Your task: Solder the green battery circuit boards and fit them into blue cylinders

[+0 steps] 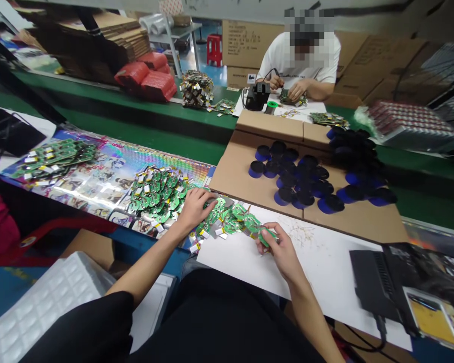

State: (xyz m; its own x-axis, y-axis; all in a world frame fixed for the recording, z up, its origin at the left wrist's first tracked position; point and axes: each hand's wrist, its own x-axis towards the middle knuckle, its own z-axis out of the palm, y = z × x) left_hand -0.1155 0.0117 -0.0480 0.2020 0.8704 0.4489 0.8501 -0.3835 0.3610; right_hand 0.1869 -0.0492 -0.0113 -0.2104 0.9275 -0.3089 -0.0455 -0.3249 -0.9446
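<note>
Workshop bench beside a green belt (pixel 144 128). The near side is covered by a glossy cartoon-print sheet (pixel 98 176), a white sheet (pixel 325 267) and, beyond that, a cardboard sheet (pixel 242 171).

A heap of green boards (pixel 159 194) sits at the print sheet's right end and spills onto the white sheet's far-left corner. Left hand (pixel 196 206) lies on that spill, fingers together and bent down onto the boards; cannot tell whether they grip any. Right hand (pixel 282 252) is just to its right, over the white sheet near its far edge, thumb and fingertips pinching one board (pixel 267 236).

- Flatter stack (pixel 53 159) at the print sheet's left end.
- Blue-and-black caps (pixel 298 176) crowd the cardboard, middle to right edge.
- Black unit (pixel 378 282) at the white sheet's right edge.
- White foam tray (pixel 41 307) below the bench's near-left edge.

Across the belt a person in a white shirt (pixel 306 55) works with both hands beside a black station (pixel 257 96) and a green spool (pixel 272 106). The box (pixel 245 43) behind carries print too small to read. Board labels are unreadable too.
</note>
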